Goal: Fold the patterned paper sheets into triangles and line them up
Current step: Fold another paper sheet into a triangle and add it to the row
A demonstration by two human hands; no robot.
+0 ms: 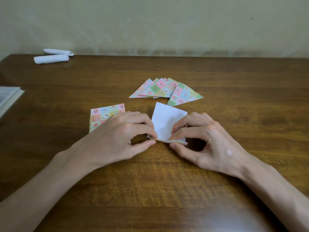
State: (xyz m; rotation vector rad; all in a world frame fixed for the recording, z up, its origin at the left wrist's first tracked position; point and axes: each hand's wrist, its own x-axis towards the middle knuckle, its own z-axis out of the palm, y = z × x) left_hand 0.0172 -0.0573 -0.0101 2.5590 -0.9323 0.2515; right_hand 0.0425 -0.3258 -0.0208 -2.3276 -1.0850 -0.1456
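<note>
Fingers [142, 120] of L hand [117, 133] + R hand [209, 139] pinch sheet [167, 121] at near folded edge; triangles [167, 89] just beyond.

left hand [117, 139] and right hand [205, 141] pinch near edge of white-backed paper sheet [168, 122] | flat patterned square sheet [104, 114] under left hand | overlapping patterned paper triangles [164, 90] beyond | brown wooden table [150, 190]

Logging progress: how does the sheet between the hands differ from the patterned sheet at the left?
The held sheet shows its white back; the flat sheet shows its pattern. The held sheet is lifted, its near edge pinched by left hand and right hand; the flat sheet lies on the table. Neither is a triangle yet.
</note>
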